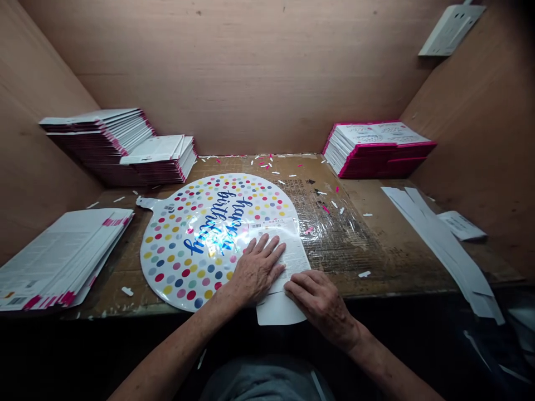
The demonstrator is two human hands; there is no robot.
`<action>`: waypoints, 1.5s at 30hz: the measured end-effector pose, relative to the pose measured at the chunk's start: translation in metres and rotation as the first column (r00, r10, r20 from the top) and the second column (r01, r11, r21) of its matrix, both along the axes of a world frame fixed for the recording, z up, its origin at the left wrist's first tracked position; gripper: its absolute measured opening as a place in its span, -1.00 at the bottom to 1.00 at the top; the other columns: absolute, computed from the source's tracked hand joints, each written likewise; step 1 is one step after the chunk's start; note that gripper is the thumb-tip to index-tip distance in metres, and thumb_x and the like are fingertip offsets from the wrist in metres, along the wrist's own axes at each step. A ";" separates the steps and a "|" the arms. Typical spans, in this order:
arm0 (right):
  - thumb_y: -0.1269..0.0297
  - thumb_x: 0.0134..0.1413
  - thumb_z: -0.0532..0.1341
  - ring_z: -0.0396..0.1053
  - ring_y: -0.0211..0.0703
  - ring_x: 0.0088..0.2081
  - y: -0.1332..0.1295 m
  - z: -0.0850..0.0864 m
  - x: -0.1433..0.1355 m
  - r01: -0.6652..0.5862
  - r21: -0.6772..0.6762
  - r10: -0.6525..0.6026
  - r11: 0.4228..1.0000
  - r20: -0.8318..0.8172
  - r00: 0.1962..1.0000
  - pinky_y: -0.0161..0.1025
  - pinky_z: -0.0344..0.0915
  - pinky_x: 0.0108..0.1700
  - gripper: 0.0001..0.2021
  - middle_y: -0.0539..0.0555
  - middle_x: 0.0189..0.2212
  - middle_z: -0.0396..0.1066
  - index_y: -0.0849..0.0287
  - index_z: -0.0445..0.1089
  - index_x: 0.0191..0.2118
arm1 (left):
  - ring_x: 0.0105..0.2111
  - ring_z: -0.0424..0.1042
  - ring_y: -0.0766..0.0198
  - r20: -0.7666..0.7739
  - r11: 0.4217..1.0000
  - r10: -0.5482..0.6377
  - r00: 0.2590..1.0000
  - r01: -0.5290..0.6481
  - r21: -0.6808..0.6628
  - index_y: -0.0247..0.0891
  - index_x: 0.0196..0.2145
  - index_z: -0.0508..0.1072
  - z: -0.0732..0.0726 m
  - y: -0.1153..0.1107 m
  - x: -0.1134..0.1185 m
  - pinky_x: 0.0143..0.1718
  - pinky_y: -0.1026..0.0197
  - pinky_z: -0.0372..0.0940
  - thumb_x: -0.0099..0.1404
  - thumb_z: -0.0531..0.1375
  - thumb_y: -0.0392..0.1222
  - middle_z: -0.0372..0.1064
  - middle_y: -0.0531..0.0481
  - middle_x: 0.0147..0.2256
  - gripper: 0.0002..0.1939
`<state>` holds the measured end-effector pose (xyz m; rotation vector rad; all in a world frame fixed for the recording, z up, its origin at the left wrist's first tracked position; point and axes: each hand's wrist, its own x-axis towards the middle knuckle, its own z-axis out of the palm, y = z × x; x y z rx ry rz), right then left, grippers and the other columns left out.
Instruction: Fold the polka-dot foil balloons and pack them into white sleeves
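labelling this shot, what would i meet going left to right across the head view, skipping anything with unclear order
Card pile → balloon → right hand → paper strips

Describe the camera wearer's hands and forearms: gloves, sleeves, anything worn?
Left hand and right hand both ungloved; no rings, watch or bracelet visible. Forearms uncovered, no sleeves or cables in view. Dull grey clothing shows at the bottom edge.

The single view comes from a camera worn on the person's head, looking forward and down over the cardboard-covered worktop (359,262). It sits close above the two bare hands, facing the plywood back panel (234,72), with no second view sharing the scene.
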<state>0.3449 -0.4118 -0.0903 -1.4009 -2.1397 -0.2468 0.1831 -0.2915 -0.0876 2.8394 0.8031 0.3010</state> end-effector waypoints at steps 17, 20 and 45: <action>0.19 0.28 0.16 0.24 -0.24 -0.56 -0.035 0.019 0.021 -0.058 -0.218 0.090 0.974 0.141 0.986 -0.24 0.11 -0.49 -0.73 -0.04 -0.56 0.32 0.13 0.25 -0.45 | 0.31 0.01 -0.14 -0.001 0.996 -0.091 0.996 0.091 0.010 -0.25 0.24 0.22 0.003 0.019 0.007 0.25 -0.26 0.01 0.46 -0.02 -0.05 0.14 -0.19 0.28 -0.53; 0.22 0.28 0.17 0.43 -0.17 -0.34 -0.048 0.009 0.027 0.016 -0.010 -0.015 1.000 0.028 0.999 -0.24 0.33 -0.29 -0.82 0.11 -0.36 0.47 0.20 0.38 -0.32 | 0.27 0.12 -0.12 0.107 0.994 -0.108 0.988 0.107 0.016 -0.30 0.16 0.29 0.002 0.020 0.007 0.22 -0.25 0.10 0.43 0.04 -0.06 0.22 -0.27 0.22 -0.57; 0.34 0.31 0.13 0.42 -0.07 -0.04 -0.027 -0.012 0.012 0.028 0.093 -0.029 0.995 0.006 1.000 -0.08 0.33 0.03 -0.69 0.18 -0.05 0.51 0.21 0.36 0.12 | 0.14 0.30 -0.14 0.419 0.882 0.468 0.778 -0.440 -0.168 -0.27 -0.02 0.37 -0.014 -0.048 -0.011 0.13 -0.23 0.24 0.28 0.22 0.03 0.34 -0.31 0.11 -0.59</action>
